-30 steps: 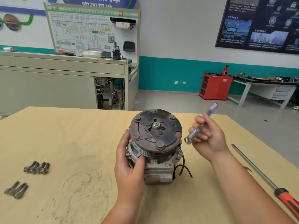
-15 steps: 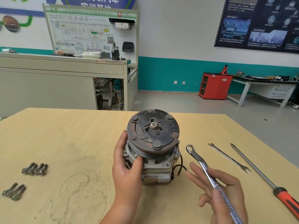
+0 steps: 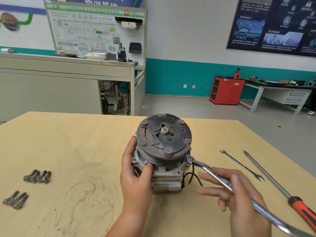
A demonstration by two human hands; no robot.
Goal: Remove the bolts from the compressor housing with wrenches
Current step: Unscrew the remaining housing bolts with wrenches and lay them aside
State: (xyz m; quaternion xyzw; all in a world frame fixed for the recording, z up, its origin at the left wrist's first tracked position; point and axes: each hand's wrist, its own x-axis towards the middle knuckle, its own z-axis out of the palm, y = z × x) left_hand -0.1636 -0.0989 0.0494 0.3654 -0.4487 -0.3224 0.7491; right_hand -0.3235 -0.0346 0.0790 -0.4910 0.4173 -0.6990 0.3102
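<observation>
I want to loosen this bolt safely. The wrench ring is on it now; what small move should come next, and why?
Probably swing the wrench through a short arc to break the bolt loose. Its ring sits on the bolt, the right hand holds its handle, and the left hand grips the compressor to steady it.

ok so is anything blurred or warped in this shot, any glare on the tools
Head view: the compressor is sharp; the right hand and the near end of its wrench look smeared; bright glints run along the wrench; the wall board and poster lean outward from the wide lens; light is even, shadows faint.
</observation>
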